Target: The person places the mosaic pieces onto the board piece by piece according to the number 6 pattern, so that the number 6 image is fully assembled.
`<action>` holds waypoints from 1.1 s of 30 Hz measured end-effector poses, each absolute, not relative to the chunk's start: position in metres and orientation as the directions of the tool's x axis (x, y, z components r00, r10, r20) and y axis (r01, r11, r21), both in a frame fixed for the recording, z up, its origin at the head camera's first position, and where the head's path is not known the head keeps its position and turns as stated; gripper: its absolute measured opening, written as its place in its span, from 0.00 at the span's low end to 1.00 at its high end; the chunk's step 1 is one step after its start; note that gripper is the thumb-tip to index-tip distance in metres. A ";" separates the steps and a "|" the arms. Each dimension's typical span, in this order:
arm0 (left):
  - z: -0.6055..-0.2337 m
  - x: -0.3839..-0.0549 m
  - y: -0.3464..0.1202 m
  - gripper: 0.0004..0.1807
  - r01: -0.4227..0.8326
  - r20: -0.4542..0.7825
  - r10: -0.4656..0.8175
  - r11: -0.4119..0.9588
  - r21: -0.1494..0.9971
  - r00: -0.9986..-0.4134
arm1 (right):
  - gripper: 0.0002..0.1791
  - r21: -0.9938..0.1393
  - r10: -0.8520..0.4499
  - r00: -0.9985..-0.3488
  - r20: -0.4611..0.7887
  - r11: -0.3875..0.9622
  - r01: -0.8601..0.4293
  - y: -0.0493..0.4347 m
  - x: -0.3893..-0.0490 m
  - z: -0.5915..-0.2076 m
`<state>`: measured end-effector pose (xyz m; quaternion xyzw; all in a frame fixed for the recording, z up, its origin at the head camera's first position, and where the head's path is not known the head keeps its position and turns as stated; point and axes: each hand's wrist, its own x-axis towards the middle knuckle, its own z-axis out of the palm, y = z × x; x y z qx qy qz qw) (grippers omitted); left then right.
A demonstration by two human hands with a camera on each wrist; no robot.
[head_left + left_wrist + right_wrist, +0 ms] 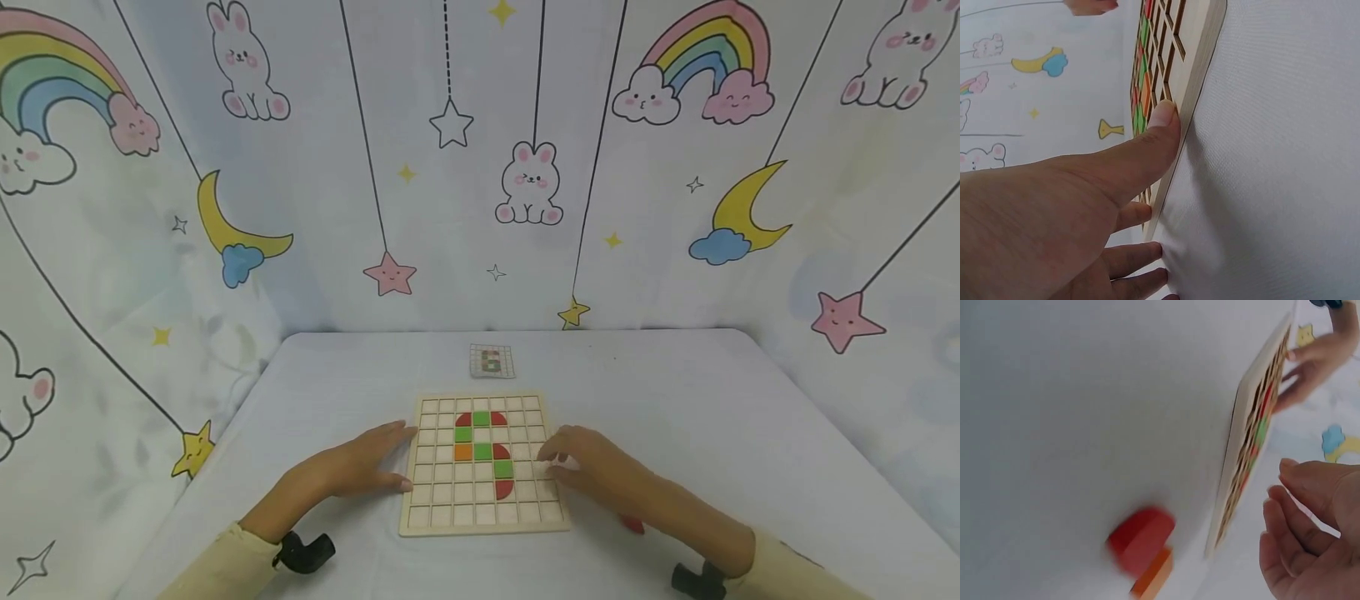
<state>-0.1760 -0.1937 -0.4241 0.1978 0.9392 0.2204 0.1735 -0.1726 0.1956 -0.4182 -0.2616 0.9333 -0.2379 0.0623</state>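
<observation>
A square wooden grid board (450, 532) lies on the white table. Red rounded pieces (504, 490), green squares (503, 469) and one orange square (464, 452) fill some of its cells in a curving line. My left hand (356, 462) rests at the board's left edge, its thumb (1163, 119) on the rim and its fingers spread. Over the right edge is my right hand (592, 467), fingers loosely bent, with a gap between thumb and fingertips and nothing held in the right wrist view.
Beside my right forearm lies a red rounded block (1141, 540), partly hidden in the head view, with an orange block (1152, 575) against it. Behind the board is a small card (492, 362) printed with a grid pattern. A patterned cloth backdrop (465, 192) encloses the table.
</observation>
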 end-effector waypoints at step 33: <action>-0.426 -0.175 -0.195 0.49 0.300 -0.237 0.454 0.821 0.485 -0.859 | 0.18 -0.642 -0.428 -0.876 -0.222 0.740 -0.199 0.354 -0.125 -0.436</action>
